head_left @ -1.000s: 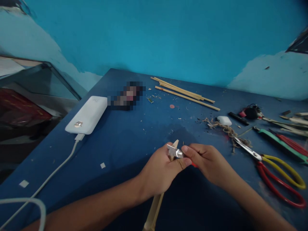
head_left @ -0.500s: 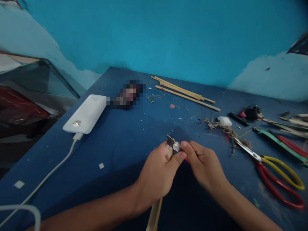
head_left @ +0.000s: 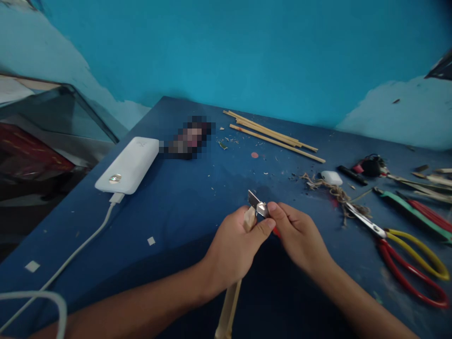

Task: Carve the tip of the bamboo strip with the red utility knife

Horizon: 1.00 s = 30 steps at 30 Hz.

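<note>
Gripping wooden strip (head_left: 231,305), left hand (head_left: 233,247) curled

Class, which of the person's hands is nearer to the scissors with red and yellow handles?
Right. The right hand is left of the scissors, holding a cutter; the left hand is farther left, around a pale stick.

Left hand (head_left: 229,252) grips wooden strip (head_left: 231,303); right hand (head_left: 300,235) holds knife (head_left: 262,209) near its tip.
</note>
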Available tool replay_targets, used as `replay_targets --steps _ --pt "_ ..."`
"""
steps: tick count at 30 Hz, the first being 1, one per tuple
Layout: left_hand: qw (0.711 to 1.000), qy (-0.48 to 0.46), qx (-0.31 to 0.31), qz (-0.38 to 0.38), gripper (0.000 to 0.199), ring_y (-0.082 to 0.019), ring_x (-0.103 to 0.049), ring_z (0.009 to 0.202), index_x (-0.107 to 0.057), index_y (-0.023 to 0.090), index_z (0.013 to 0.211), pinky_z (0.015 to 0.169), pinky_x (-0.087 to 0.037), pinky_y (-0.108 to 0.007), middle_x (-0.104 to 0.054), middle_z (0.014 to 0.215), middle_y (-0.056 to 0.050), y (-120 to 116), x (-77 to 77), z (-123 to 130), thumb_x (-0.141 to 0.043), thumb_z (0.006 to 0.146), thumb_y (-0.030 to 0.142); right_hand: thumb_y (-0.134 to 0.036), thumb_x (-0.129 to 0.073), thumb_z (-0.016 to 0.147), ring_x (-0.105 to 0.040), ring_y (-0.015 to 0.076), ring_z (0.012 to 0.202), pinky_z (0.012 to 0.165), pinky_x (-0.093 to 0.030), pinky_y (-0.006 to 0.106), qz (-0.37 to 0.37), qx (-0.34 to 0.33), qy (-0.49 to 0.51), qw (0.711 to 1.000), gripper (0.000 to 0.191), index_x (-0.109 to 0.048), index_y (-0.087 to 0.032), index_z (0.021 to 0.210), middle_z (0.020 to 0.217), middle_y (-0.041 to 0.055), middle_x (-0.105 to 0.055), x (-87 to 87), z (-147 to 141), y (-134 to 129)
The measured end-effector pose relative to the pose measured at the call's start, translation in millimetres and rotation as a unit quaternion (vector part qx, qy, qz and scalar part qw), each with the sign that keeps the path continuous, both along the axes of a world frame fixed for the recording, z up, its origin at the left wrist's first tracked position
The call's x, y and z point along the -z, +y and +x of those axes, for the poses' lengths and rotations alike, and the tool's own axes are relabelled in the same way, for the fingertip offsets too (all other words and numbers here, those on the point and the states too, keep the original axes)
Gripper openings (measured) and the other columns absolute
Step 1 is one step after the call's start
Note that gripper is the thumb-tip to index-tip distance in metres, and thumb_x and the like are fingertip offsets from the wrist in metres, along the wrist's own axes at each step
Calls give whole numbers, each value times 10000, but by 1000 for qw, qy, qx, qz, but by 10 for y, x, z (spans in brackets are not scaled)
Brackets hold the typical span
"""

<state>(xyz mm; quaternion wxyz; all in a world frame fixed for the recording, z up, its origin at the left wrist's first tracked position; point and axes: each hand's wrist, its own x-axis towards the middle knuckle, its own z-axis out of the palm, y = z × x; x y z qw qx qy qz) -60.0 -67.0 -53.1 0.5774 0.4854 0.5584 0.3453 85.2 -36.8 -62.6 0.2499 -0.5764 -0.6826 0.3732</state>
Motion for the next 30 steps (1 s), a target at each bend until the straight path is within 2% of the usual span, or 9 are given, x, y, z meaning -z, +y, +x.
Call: replay_targets --steps 4,9,13,18,21,24,30 --pt "994 -71 34 -72 299 -63 -341 325 -487 198 848 305 -293 -172 -368 441 105 9 -6 -1 -529 806 491 -503 -371 905 -375 86 429 408 -300 204 -79 -40 47 995 443 -434 -195 592 505 -56 -371 -55 59 28" --pt "994 -76 72 -39 293 -42 -374 314 -489 186 772 295 -291 -134 -397 434 99 16 -9 -11 -533 813 473 -517 -366 903 -366 72 400 372 -284 188 -144 -90 46 984 457 -458 -187 601 506 -58 -381 -104 149 64" --pt "994 -53 81 -50 273 -47 -388 329 -475 194 811 297 -312 -129 -400 449 103 11 -2 -11 -553 805 455 -512 -370 903 -338 64 392 361 -270 182 -169 -110 43 978 452 -446 -187 599 500 -65 -356 -124 201 91" --pt "994 -52 58 -75 271 -49 -367 326 -387 219 862 296 -299 -134 -362 460 124 19 -63 -20 -566 804 414 -492 -374 909 -346 62 393 368 -272 182 -165 -120 28 979 439 -411 -191 592 507 -63 -356 -131 216 105" --pt "992 -41 80 -93 232 -49 -387 339 -390 208 824 319 -328 -144 -379 468 115 36 -111 -35 -553 813 373 -502 -359 911 -338 64 400 369 -269 182 -159 -127 22 979 444 -413 -192 597 512 -61 -349 -129 218 110" --pt "989 -42 92 -108 223 -59 -418 374 -422 198 829 348 -359 -157 -410 481 99 58 -98 -41 -547 809 381 -511 -354 908 -333 68 404 367 -260 184 -151 -127 10 980 443 -425 -194 607 515 -57 -349 -118 224 122" --pt "990 -52 55 -118 168 -66 -414 406 -426 206 921 370 -367 -164 -416 511 96 80 -85 -24 -517 811 294 -530 -341 906 -369 75 413 381 -274 191 -125 -126 -17 984 449 -439 -195 623 524 -51 -370 -93 237 142"
